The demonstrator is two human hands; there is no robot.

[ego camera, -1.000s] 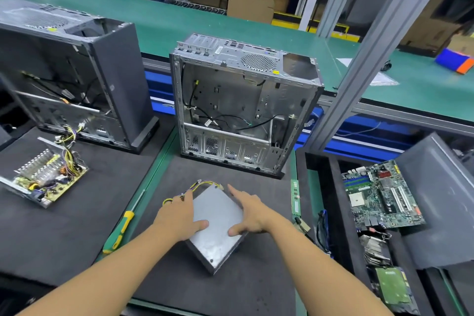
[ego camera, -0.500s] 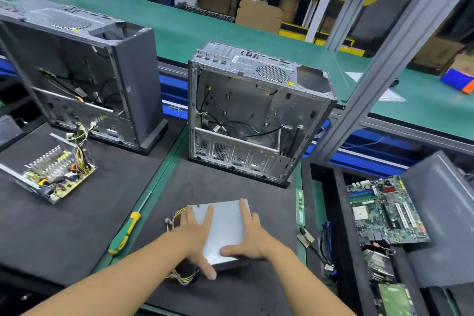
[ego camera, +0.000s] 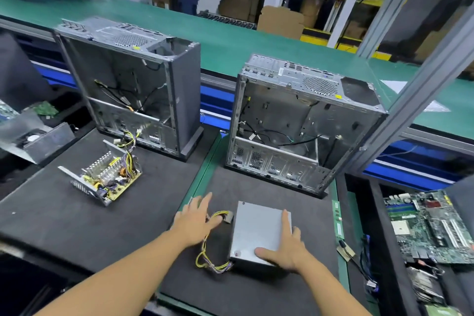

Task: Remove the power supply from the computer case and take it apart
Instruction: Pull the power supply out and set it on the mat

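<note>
The grey metal power supply [ego camera: 256,231] lies flat on the black mat in front of the open, gutted computer case [ego camera: 302,136]. Its yellow cable bundle [ego camera: 209,261] curls out to the left, ending in a connector [ego camera: 227,217]. My right hand [ego camera: 284,246] rests flat on the power supply's near right part, fingers straight. My left hand [ego camera: 196,222] is off the box, spread open above the mat's left edge and the cables, holding nothing.
A second open case [ego camera: 133,84] stands at the left, with a bare power supply board [ego camera: 107,177] on the mat before it. A motherboard [ego camera: 431,226] lies in the right bin. A memory stick [ego camera: 338,218] lies on the green strip.
My left hand has let go of the power supply and moved left with fingers spread. The box now lies flat with its cables out to the left. My right hand stays on it.
</note>
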